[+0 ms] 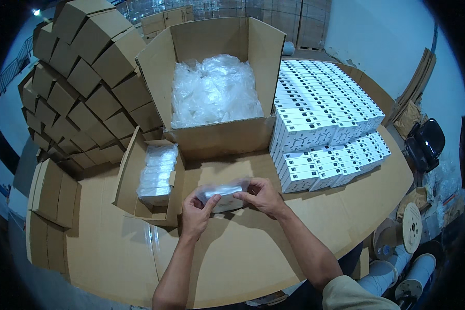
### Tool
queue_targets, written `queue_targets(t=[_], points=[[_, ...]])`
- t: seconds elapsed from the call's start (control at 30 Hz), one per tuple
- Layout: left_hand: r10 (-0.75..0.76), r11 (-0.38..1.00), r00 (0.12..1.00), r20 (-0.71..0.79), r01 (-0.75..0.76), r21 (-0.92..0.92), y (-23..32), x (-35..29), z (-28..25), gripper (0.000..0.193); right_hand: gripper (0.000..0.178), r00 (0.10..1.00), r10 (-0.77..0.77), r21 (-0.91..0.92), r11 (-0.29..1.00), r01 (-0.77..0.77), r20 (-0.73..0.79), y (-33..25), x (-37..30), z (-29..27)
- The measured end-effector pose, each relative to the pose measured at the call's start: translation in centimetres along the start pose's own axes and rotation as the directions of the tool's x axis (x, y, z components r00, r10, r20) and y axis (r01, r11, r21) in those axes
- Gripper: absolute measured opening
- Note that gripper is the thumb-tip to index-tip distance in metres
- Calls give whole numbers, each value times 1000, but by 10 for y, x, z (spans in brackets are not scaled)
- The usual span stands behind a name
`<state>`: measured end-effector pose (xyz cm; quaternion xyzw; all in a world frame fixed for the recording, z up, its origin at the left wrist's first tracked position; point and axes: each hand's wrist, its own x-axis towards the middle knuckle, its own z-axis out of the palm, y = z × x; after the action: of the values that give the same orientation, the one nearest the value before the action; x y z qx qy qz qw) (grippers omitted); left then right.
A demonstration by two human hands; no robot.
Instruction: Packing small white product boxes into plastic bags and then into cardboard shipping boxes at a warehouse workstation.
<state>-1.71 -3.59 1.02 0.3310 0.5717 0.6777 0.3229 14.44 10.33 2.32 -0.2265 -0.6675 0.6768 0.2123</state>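
Between my two hands is a small white box in clear plastic wrap (226, 203), held above the cardboard-covered table. My left hand (195, 216) grips its left end, thumb on the near face. At the other end, my right hand (265, 197) pinches the plastic and the box with thumb and fingers. Just left of my left hand stands an open cardboard carton (176, 206) with a row of plastic-wrapped white boxes (158, 169) inside. Beyond my hands, a large open carton (219, 138) holds a heap of clear plastic bags (214, 90).
Stacked white boxes (315, 135) fill the table's right side. Many brown cartons (95, 77) are piled at the left, with several more (51, 194) at the near left edge. A black chair (425, 144) and large spools (411, 227) stand off the table's right edge.
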Motion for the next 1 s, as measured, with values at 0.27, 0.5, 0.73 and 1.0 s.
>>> queue_targets(t=[0.27, 0.5, 0.73, 1.0], points=[[88, 996, 995, 54, -89, 12, -8, 4, -9, 15, 16, 992, -127, -38, 991, 127, -19, -2, -1, 0], [111, 991, 989, -99, -103, 85, 2, 1, 0, 17, 8, 970, -242, 30, 970, 243, -33, 7, 4, 2], [123, 991, 979, -163, -111, 77, -7, 1, -1, 27, 19, 955, -270, 164, 944, 287, -121, 21, 10, 8], [86, 996, 971, -223, -78, 45, -4, 1, 2, 31, 22, 915, -389, 198, 894, 403, -105, 6, 3, 8]])
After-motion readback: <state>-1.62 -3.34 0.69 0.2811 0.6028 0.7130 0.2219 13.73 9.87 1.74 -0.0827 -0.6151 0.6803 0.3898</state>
